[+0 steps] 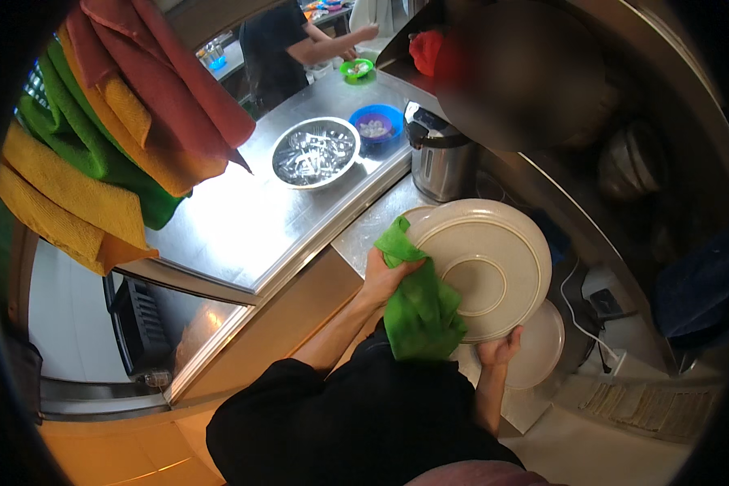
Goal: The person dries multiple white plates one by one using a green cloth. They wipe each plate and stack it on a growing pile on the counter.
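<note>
A large beige plate [492,267] is held up in front of me, its underside and foot ring facing my view. My right hand [502,347] grips its lower rim, thumb showing at the edge. On the left side, my left hand [390,274] clutches a green cloth [422,310] at the plate's rim; the cloth hangs down across part of the underside. Behind and below the held plate, another pale plate [540,349] lies on the steel counter. The edge of a further plate [418,212] peeks out at the upper left, mostly hidden.
A steel bowl [279,169] of cutlery and a blue basin [381,113] stand on the raised steel counter [219,237]. Near the plate is an electric water boiler [440,164]. Coloured towels [127,115] hang at left. Beyond, a person [273,48] reaches to a green bowl [357,68].
</note>
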Motion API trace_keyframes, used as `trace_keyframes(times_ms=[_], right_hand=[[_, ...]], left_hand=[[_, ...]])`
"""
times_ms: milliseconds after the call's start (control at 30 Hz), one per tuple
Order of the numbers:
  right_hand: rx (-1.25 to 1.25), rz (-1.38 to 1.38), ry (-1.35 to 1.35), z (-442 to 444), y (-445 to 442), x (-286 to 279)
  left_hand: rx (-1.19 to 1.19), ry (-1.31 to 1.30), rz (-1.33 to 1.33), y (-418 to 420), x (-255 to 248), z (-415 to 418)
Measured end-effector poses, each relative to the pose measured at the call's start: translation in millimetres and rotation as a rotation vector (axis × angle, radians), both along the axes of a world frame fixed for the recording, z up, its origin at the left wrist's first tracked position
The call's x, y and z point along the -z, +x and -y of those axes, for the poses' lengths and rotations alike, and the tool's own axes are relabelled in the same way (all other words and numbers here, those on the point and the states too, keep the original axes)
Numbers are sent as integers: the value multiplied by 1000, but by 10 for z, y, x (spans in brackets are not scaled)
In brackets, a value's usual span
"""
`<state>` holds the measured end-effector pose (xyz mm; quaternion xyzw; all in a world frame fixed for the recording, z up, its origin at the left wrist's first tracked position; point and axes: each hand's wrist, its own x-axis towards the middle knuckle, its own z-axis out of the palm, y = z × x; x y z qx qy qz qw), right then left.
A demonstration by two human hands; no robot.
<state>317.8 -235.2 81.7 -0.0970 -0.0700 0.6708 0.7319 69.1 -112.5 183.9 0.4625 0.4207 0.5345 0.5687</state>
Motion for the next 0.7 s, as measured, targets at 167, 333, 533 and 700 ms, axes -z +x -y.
trace_keyframes(times_ms=[167, 333, 533, 700], right_hand=[[-108, 500, -412, 59, 22, -243], [-164, 400, -399, 145, -112, -413], [-158, 436, -325, 170, -172, -205], [-105, 167, -396, 96, -288, -189]], left_hand=[[-29, -26, -241, 100, 276, 11], [166, 979, -1053, 335, 42, 26], [964, 1145, -1262, 1183, -63, -6], [700, 918, -1252, 1048, 56, -719]])
